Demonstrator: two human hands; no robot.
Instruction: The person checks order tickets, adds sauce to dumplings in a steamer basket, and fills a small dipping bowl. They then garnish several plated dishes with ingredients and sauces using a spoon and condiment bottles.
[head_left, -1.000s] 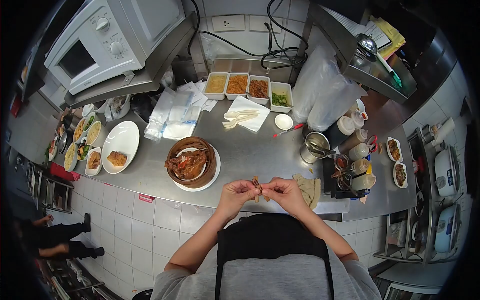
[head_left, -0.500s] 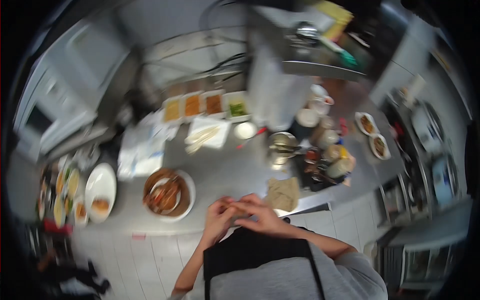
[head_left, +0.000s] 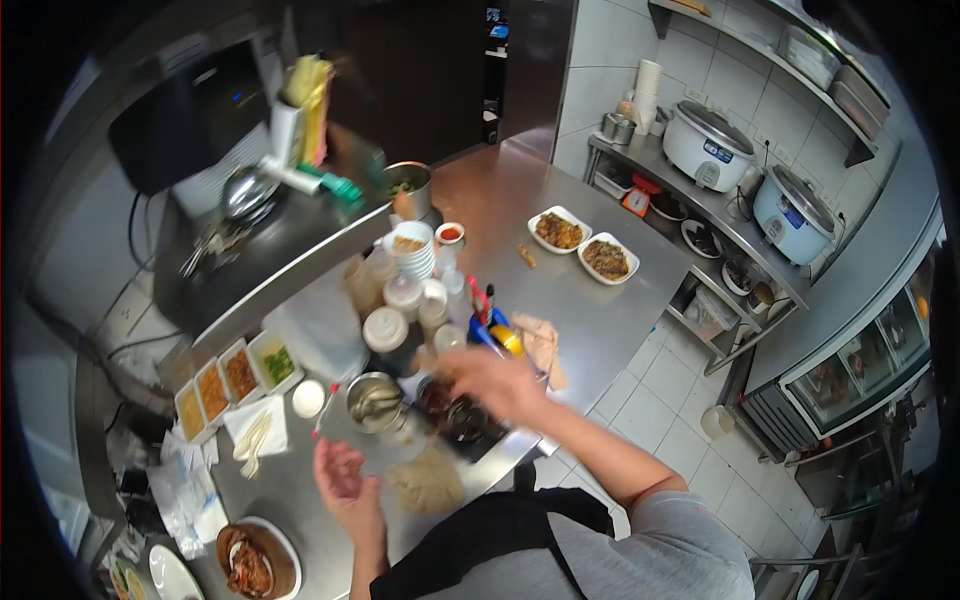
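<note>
My left hand point(head_left: 347, 487) hovers over the steel counter with its palm turned up. Its fingers are loosely curled and apart, and nothing lies in them. My right hand point(head_left: 495, 385) reaches across a dark tray of sauce jars point(head_left: 465, 418); motion smears its fingers, and I cannot make out whether it touches anything. Squeeze bottles point(head_left: 403, 297) stand just beyond it. Between the two hands are a metal pot with utensils point(head_left: 376, 402) and a folded beige cloth point(head_left: 427, 480). A blue holder point(head_left: 492, 330) with red-handled and yellow items sits beside the right hand.
Two white dishes of food point(head_left: 560, 230) stand on the far counter. A brown bowl point(head_left: 285, 570) of food is at lower left. Topping trays point(head_left: 240, 372) line the back. Rice cookers point(head_left: 708, 145) occupy a shelf at right. A raised steel shelf point(head_left: 290, 265) borders the counter.
My hands, together at the counter's front edge before, are now apart. The right hand has moved over the sauce jars. The view has swung to the right.
</note>
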